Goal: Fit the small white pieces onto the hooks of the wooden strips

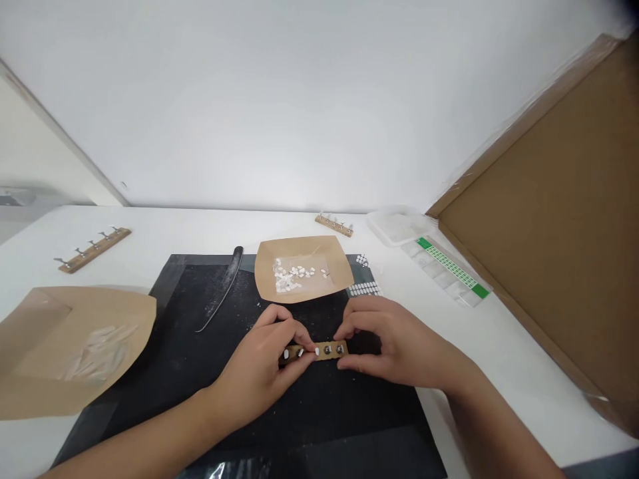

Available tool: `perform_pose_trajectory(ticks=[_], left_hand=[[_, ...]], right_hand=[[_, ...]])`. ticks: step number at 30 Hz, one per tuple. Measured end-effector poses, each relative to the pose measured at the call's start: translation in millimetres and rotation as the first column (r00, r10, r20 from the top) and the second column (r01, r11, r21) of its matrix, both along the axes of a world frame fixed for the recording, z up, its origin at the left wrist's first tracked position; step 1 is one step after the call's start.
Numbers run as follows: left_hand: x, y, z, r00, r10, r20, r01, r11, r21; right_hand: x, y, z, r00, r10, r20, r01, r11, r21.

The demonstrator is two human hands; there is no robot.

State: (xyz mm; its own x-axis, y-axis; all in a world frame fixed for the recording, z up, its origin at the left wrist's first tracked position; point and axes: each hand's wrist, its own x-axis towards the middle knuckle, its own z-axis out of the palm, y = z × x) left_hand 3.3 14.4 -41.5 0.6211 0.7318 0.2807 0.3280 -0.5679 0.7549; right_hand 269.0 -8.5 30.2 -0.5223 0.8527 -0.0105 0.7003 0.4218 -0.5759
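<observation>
A short wooden strip with several small metal stands along it lies on the black mat in front of me. My left hand reaches over the strip's left part. Its thumb and forefinger pinch at a small white oval piece near the middle of the strip. My right hand holds the right end of the strip between thumb and fingers. Just beyond my hands, a brown paper tray contains a clear bag and many small white pieces. White oval stickers lie beside that tray.
A black curved nail file rests on the mat. Left are another paper tray with clear packets and a wooden strip with metal stands. A similar strip, a clear plastic box and a green-labelled packet lie behind.
</observation>
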Motion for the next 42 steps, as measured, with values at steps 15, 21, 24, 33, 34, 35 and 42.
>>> perform_pose_trajectory(ticks=[15, 21, 24, 33, 34, 35, 42], left_hand=[[0.8, 0.5, 0.5, 1.000, 0.001, 0.004, -0.001, 1.000, -0.025], [1.0, -0.6, 0.2, 1.000, -0.004, 0.004, 0.004, 0.999, -0.034], [0.8, -0.9, 0.7, 1.000, -0.006, 0.005, 0.007, 0.999, -0.034], [1.0, -0.1, 1.5, 0.997, -0.053, 0.050, 0.053, 0.999, -0.001], [1.2, 0.1, 1.4, 0.996, -0.060, 0.061, 0.059, 0.998, 0.015], [1.4, 0.3, 1.3, 0.995, -0.061, 0.075, 0.059, 0.998, 0.033], [-4.8, 1.4, 0.3, 0.993, -0.057, 0.108, 0.046, 0.994, 0.100]], right_hand=[[5.7, 1.2, -5.5, 0.995, 0.071, -0.063, -0.069, 0.997, 0.036], [-0.9, -1.8, -7.1, 0.999, 0.053, -0.008, -0.053, 0.997, 0.063], [-3.9, -3.5, -7.3, 0.999, 0.031, 0.045, -0.033, 0.999, 0.043], [-8.9, -3.5, -2.6, 0.997, 0.043, 0.070, -0.044, 0.999, 0.018], [-8.9, -3.1, -2.9, 0.997, 0.043, 0.066, -0.044, 0.999, 0.016], [-8.6, -2.7, -3.4, 0.997, 0.044, 0.061, -0.045, 0.999, 0.014], [-3.8, -0.7, -7.1, 0.996, 0.075, 0.053, -0.077, 0.997, 0.030]])
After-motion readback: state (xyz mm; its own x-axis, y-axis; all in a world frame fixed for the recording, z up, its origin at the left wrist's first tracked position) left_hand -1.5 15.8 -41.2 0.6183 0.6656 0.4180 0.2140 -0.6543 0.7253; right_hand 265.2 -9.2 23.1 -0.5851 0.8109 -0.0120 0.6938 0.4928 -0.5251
